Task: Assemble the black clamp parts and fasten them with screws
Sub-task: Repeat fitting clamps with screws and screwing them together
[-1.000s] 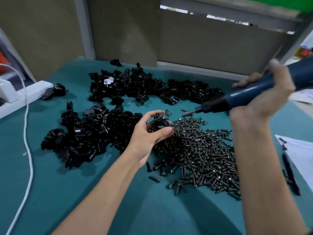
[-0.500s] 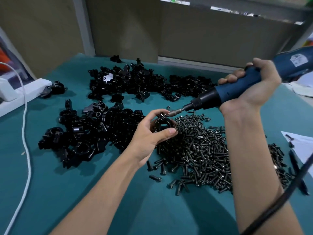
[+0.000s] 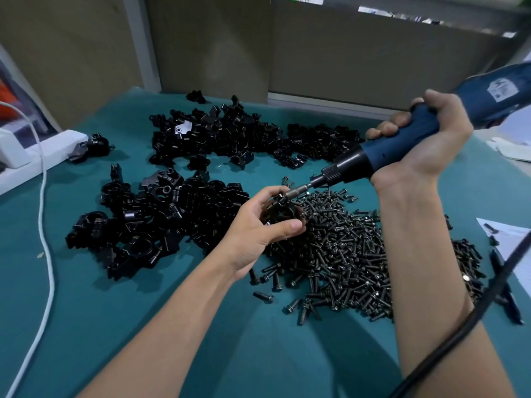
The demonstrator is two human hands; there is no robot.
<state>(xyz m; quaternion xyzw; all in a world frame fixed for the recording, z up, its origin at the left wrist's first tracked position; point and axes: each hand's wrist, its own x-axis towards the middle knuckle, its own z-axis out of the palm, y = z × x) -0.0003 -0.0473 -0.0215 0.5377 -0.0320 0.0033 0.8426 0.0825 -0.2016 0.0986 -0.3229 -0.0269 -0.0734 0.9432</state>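
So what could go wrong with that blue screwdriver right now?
The bit of the blue screwdriver presses the clamp held in the left hand; it might slip and jab the fingers. The clamp could twist loose and drop among the screws. The black cord across the right forearm may tug the tool.

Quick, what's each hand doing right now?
Left hand: holding a black clamp.
Right hand: gripping the blue electric screwdriver.
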